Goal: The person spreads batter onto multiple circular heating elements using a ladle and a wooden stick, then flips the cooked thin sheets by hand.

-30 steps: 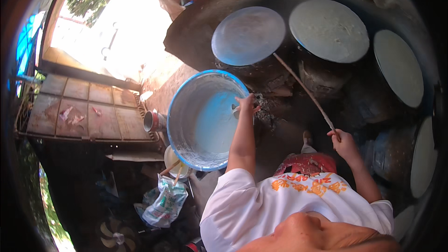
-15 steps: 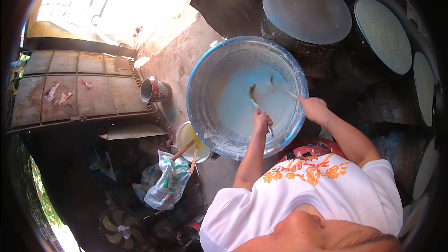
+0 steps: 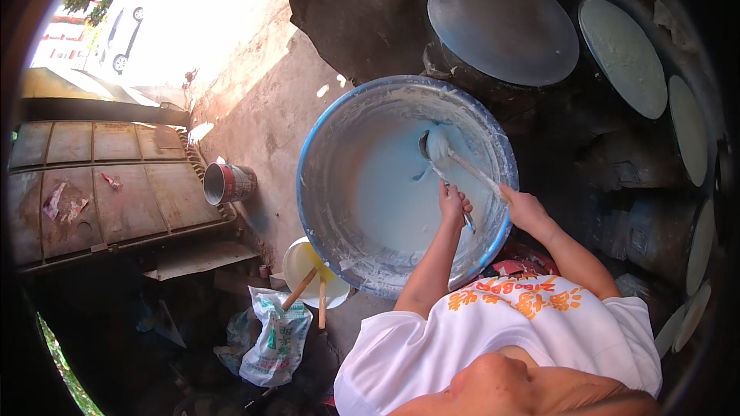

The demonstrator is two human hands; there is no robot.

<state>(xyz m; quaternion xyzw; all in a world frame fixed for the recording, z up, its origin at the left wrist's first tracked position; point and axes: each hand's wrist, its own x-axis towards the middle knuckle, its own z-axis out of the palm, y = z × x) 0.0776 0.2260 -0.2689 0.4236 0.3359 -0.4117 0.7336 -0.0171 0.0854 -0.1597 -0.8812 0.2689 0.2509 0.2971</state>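
A large blue basin point(image 3: 303, 185) holds thick, pale liquid batter point(image 3: 385, 177), with dried smears around its inner wall. My left hand point(image 3: 452, 202) is closed around the handle of a metal ladle point(image 3: 425, 146), whose bowl is tilted up over the batter. My right hand point(image 3: 526, 209) grips a batter-coated stirring tool point(image 3: 475, 171) at the basin's right side. The tool's far end, thickly covered in batter, meets the ladle's bowl; its exact shape is hidden by the coating. Both hands are above the basin.
Round griddles point(image 3: 505, 27) line the right side, one bearing a pale layer point(image 3: 624, 58). Left of the basin stand a red can point(image 3: 230, 183), a white bucket point(image 3: 297, 266) with wooden handles, and a printed sack point(image 3: 276, 339). A tiled rack point(image 3: 116, 200) is farther left.
The coated tool has swung from a blurred position nearer the right wall to the ladle's bowl. Both hands keep their grips. The whole view has shifted slightly.
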